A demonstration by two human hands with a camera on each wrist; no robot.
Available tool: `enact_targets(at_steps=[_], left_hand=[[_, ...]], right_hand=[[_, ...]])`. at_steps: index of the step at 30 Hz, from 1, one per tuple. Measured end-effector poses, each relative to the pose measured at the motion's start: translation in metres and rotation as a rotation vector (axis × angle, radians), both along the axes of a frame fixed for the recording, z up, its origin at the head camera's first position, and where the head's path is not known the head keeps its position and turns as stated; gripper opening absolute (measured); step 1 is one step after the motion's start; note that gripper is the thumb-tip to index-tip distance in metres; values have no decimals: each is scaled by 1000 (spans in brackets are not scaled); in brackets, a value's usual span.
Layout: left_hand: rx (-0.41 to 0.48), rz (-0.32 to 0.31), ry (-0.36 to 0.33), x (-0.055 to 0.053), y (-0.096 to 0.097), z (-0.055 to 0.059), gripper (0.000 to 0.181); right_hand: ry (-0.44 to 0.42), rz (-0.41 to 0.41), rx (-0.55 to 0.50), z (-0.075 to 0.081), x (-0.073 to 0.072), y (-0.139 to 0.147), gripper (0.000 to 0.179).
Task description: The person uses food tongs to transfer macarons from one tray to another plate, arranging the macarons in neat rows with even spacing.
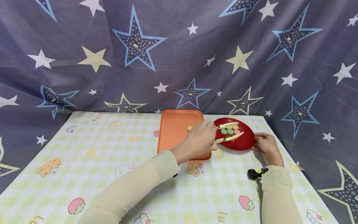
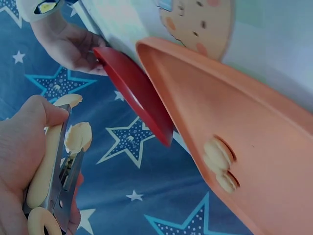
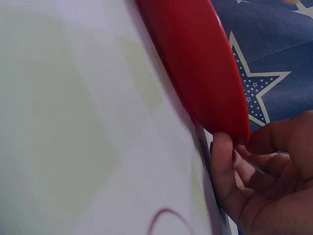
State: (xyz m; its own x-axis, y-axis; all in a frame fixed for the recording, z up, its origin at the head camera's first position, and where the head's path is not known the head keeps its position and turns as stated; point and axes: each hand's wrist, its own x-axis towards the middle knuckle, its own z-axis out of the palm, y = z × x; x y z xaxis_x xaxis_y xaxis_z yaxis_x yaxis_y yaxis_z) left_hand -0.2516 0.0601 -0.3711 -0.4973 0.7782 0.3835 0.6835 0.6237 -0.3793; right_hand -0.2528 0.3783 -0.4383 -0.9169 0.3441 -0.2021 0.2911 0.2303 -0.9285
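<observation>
My left hand [image 1: 201,137] grips metal tongs [image 2: 58,186] with cream-coloured tips. In the head view the two tips are spread apart over the red plate [image 1: 245,143]. On the plate sit green macarons [image 1: 230,131], a pink macaron [image 1: 237,132] and some yellowish ones [image 1: 235,127] partly covered by the upper tip. With thumb and fingers, my right hand [image 1: 267,146] pinches the plate's right rim; the right wrist view shows the plate's red underside [image 3: 200,63]. Yellow macarons [image 2: 218,154] lie in the orange tray [image 1: 179,124], mostly hidden behind my left hand in the head view.
The tray lies left of the plate on a table with a checked, cartoon-printed cloth [image 1: 106,149]. Behind the table hangs a dark curtain [image 1: 173,56] with stars. A black strap [image 1: 255,173] is at the right wrist.
</observation>
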Motion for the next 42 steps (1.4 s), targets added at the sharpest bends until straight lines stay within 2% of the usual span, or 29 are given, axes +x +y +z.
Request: enact_targets(at_steps=[5,13,21,29,39,42], left_hand=[[28,-29,-27,-1,-22,0,42],[16,-5,-77,1,-68,-4,40],[-13,-8,4,3,-105,-14,37],[-4,-15,-27,6,-126,-24,40],[63,-39,-19,10,-144,-34,38],[75,-43,-44,9,-148,-36,37]], right_hand=[[6,10,1,1,1,-1,39],[0,11,17,3,1,-2,39],[1,-6,15,6,2,-2,39],[-13,-8,14,2,2,0,39],[1,-4,10,2,2,0,39],[8,0,14,2,3,-1,39]])
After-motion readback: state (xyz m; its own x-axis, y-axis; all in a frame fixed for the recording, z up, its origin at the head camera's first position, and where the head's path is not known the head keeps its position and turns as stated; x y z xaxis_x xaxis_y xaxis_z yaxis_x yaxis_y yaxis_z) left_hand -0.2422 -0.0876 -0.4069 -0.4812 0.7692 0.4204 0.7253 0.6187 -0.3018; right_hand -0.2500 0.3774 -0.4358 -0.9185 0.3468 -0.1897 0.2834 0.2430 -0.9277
